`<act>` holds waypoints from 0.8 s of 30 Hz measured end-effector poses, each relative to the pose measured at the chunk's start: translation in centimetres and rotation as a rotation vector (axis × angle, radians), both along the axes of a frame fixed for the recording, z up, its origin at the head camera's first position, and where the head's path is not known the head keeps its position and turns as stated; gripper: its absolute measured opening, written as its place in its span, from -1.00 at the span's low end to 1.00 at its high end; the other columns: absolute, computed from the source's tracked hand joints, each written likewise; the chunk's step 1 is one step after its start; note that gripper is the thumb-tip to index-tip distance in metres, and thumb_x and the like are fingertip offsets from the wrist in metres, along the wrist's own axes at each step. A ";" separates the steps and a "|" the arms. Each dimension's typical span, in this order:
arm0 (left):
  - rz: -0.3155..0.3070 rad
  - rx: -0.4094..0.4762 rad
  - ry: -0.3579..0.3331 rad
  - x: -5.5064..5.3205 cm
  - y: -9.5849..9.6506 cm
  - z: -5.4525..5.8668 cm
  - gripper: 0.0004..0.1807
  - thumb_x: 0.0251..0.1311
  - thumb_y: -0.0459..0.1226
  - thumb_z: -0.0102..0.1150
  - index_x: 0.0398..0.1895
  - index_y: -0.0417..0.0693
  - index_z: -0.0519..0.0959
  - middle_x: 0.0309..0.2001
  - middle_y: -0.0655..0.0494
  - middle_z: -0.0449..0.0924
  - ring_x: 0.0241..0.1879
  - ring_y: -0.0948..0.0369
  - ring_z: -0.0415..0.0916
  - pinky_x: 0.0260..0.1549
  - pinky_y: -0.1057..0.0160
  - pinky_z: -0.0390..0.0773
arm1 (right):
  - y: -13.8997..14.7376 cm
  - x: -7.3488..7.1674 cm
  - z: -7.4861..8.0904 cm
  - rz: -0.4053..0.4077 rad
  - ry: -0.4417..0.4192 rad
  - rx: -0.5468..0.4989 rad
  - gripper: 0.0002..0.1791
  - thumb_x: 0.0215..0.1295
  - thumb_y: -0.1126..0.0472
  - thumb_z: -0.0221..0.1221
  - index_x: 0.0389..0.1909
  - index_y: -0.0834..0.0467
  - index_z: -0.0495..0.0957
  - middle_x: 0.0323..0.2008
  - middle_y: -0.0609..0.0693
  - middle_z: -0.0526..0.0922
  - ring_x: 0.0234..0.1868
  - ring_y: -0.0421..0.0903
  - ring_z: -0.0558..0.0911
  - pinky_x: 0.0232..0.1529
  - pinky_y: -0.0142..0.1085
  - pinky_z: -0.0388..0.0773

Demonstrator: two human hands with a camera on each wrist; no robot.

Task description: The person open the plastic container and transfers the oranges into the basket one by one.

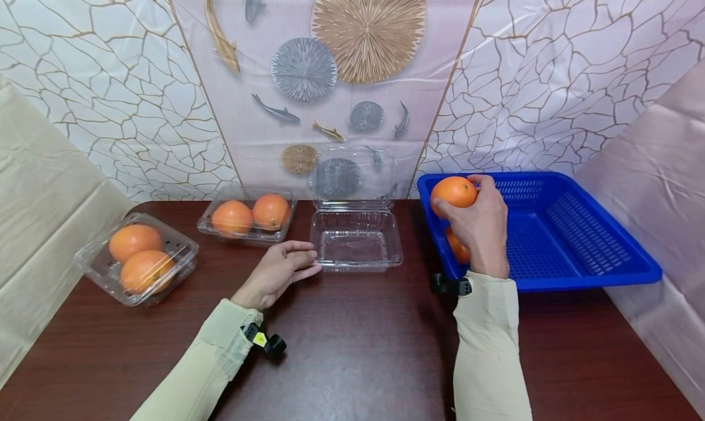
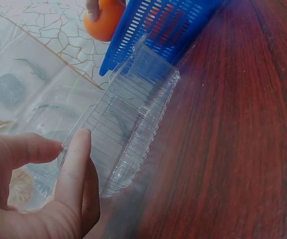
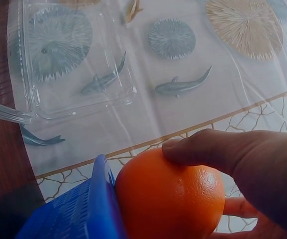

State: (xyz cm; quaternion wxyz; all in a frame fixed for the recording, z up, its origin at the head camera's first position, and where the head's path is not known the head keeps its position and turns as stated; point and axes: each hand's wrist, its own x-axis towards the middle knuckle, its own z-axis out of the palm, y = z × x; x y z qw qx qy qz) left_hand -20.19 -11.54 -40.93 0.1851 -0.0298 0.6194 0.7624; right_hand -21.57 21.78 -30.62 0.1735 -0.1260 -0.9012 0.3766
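Note:
My right hand (image 1: 484,225) grips an orange (image 1: 450,191) above the left side of a blue plastic basket (image 1: 578,281). In the right wrist view, the thumb lies across the held orange (image 3: 168,199), close beside the basket's rim (image 3: 101,194). Another orange (image 1: 457,246) sits lower in the basket, partly hidden by this hand. At the table's middle, a clear plastic clamshell container (image 1: 358,240) stands with its lid raised and nothing inside. My left hand (image 1: 281,271) pinches its near left corner; in the left wrist view, the container's rim (image 2: 91,112) runs between thumb and finger.
Two closed clear containers with two oranges each stand on the left: one at the back (image 1: 248,240), one nearer the left edge (image 1: 184,256). Behind the dark wooden table (image 1: 358,347) hangs a patterned sheet (image 1: 286,17).

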 end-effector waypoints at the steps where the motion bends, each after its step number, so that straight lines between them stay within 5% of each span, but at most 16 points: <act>1: 0.000 0.001 0.002 0.0 0.0 0.0 -0.51 0.46 -0.51 -0.06 0.41 -0.47 0.22 0.34 -0.40 0.31 0.02 0.18 0.63 0.10 0.31 0.72 | 0.0 0.0 0.0 0.002 0.000 0.001 -0.13 0.20 -0.06 0.39 0.47 0.13 0.27 0.28 0.29 0.48 0.19 0.22 0.49 0.11 0.15 0.63; 24: 0.001 0.005 -0.004 -0.1 -0.1 -0.1 -0.51 0.47 -0.50 -0.05 0.41 -0.46 0.22 0.34 -0.38 0.32 0.04 0.18 0.63 0.11 0.30 0.72 | 0.8 -0.2 -0.6 0.019 -0.028 0.033 -0.16 0.26 -0.02 0.37 0.48 0.11 0.26 0.31 0.31 0.48 0.22 0.26 0.48 0.20 0.19 0.58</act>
